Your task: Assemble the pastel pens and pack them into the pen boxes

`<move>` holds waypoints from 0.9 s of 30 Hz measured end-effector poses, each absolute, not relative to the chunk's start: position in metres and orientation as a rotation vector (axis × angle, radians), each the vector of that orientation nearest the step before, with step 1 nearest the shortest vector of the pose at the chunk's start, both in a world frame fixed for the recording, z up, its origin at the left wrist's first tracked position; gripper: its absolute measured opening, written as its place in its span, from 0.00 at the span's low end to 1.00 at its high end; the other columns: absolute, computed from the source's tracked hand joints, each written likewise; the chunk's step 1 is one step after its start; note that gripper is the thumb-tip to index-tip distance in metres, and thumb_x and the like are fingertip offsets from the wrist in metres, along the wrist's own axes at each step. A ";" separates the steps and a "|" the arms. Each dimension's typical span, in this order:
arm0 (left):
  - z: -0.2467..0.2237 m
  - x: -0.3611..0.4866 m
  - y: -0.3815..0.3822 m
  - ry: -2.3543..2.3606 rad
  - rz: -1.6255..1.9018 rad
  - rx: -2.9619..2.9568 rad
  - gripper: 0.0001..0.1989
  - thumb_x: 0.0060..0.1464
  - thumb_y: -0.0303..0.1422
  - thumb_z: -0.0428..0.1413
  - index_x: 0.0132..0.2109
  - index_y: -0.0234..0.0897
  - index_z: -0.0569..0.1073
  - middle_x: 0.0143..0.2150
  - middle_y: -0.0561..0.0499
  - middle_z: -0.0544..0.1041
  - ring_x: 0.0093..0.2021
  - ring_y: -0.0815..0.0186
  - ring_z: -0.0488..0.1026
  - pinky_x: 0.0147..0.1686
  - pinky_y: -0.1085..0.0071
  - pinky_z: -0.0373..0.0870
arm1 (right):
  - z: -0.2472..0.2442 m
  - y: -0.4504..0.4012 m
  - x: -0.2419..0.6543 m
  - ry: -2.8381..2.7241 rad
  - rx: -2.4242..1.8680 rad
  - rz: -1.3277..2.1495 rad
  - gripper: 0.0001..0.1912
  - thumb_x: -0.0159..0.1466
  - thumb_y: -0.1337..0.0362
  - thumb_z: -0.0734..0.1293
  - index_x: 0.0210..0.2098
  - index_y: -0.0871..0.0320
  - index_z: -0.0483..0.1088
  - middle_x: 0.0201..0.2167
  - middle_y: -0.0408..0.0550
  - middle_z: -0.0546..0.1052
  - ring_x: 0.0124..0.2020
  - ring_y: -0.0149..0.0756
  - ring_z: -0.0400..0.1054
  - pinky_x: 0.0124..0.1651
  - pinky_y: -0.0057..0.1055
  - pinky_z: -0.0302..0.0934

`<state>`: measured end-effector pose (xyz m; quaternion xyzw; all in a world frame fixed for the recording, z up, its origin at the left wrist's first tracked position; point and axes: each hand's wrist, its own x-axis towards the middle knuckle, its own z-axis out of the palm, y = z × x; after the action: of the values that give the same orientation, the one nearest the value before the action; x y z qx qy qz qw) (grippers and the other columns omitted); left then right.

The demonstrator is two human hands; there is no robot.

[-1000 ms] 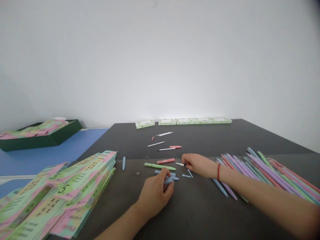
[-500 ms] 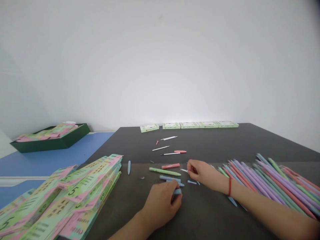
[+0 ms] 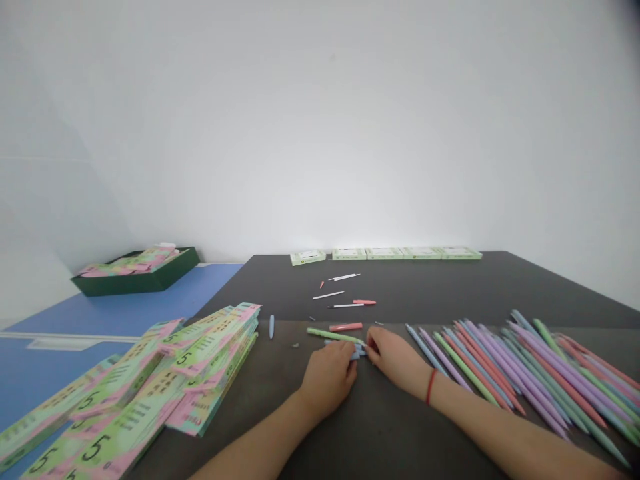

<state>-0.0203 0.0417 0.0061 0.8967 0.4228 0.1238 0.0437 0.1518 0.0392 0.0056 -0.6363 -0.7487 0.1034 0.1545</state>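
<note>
My left hand (image 3: 330, 373) is closed around a blue pen piece (image 3: 355, 355), whose end shows past the fingertips. Just to its right, my right hand (image 3: 395, 357) has thumb and fingers pinched together, a red cord round its wrist. Whatever it pinches is mostly hidden. More blue pen parts lie between the two hands, partly covered by the fingers. Beyond them are a green pen (image 3: 333, 335) and a pink pen barrel (image 3: 346, 327). Farther off lie a pink cap (image 3: 365, 302), a refill (image 3: 346, 306), another refill (image 3: 329, 295) and a small pink piece (image 3: 322, 285).
Many pastel pens (image 3: 505, 373) lie fanned out at the right. Stacked printed packs (image 3: 135, 400) fill the left side, near a short blue piece (image 3: 271, 327). A green tray (image 3: 130, 285) holds more packs. Pale green boxes (image 3: 385, 254) line the table's back edge.
My right hand has come left and nearer, towards the left hand; the white tip it pinched no longer shows. The left hand has moved slightly forward. The view has shifted a little.
</note>
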 end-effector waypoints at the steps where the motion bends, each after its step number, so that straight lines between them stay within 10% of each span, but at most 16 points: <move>1: 0.006 -0.020 0.046 1.304 0.378 2.749 0.05 0.58 0.30 0.49 0.41 0.39 0.68 0.42 0.48 0.75 0.44 0.60 0.71 0.41 0.68 0.68 | 0.006 0.044 0.148 -2.154 -1.815 0.304 0.05 0.62 0.71 0.60 0.32 0.61 0.68 0.31 0.50 0.74 0.33 0.36 0.67 0.35 0.28 0.55; 27: -0.006 -0.043 0.129 1.806 0.771 2.533 0.19 0.61 0.38 0.47 0.56 0.36 0.63 0.59 0.39 0.64 0.59 0.51 0.60 0.51 0.53 0.64 | 0.024 0.141 0.216 -2.128 -1.973 0.096 0.14 0.66 0.61 0.63 0.50 0.59 0.66 0.49 0.51 0.70 0.45 0.39 0.68 0.46 0.41 0.66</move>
<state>-0.0428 0.1294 -0.0062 0.7899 0.5632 0.2405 -0.0317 0.2164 0.1413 0.0241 -0.6747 -0.7277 0.0327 0.1188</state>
